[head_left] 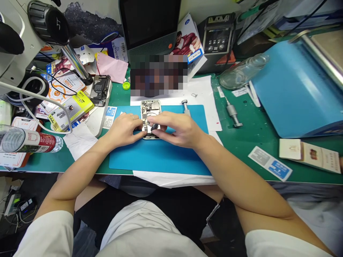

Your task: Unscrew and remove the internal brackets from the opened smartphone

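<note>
An opened phone [150, 107] lies upright in view on the blue mat [160, 157], its inner parts showing. My left hand [124, 129] rests at the phone's left edge, fingers bent, thumb and fingertips against its frame. Over the lower right of the phone is my right hand [178, 129], its thumb and fingers closed round a small dark screwdriver [154, 126], seen from its top end. The screwdriver's tip is hidden. Just beyond the right hand a silver screwdriver [184, 105] lies on the mat, partly covered by the hand.
Another opened phone [100, 90], battery boxes [71, 110] and a plastic bottle [32, 140] are at the left. A microscope stand [76, 64] rises behind them. To the right lie another silver screwdriver [233, 113], a glass jar [242, 73] and a card [270, 163].
</note>
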